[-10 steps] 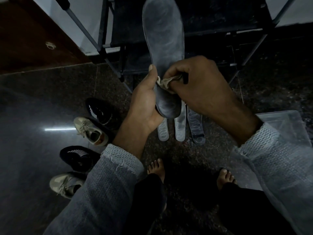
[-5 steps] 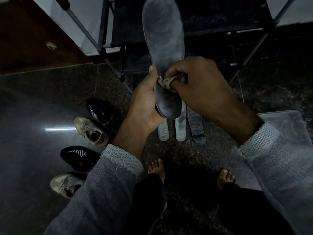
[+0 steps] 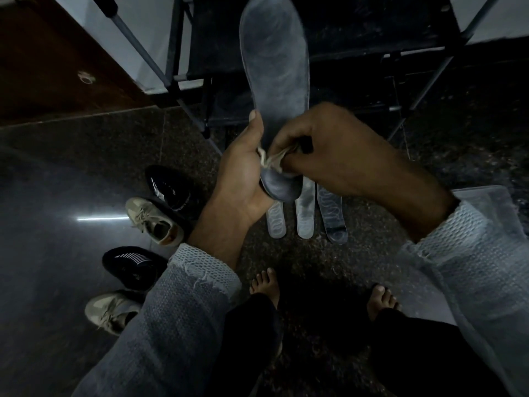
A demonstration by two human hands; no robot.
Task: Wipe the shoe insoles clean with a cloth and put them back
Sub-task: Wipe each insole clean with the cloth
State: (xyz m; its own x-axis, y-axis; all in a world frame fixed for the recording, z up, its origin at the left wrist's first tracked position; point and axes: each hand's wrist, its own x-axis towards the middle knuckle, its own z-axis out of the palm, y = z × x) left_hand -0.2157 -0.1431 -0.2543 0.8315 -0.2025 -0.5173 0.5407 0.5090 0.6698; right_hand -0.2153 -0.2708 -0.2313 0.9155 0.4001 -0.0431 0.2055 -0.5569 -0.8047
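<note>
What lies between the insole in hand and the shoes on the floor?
Only the left hand and forearm holding the grey insole cross that line; the shoes sit uncovered to its left, nothing visible blocking them.

No text, label or number can be read anywhere.

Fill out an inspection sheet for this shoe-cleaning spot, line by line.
Surface: dark speckled floor, glossy at left.
Job's things: grey insole held up; cloth at its heel end; three pale insoles on the floor; two black shoes and two beige sneakers at left.
Clutter: clear plastic lid at right.
Grippers: left hand grips the insole; right hand pinches the cloth.
Cables: nothing seen.
Surroundings: black metal rack, wooden door.
</note>
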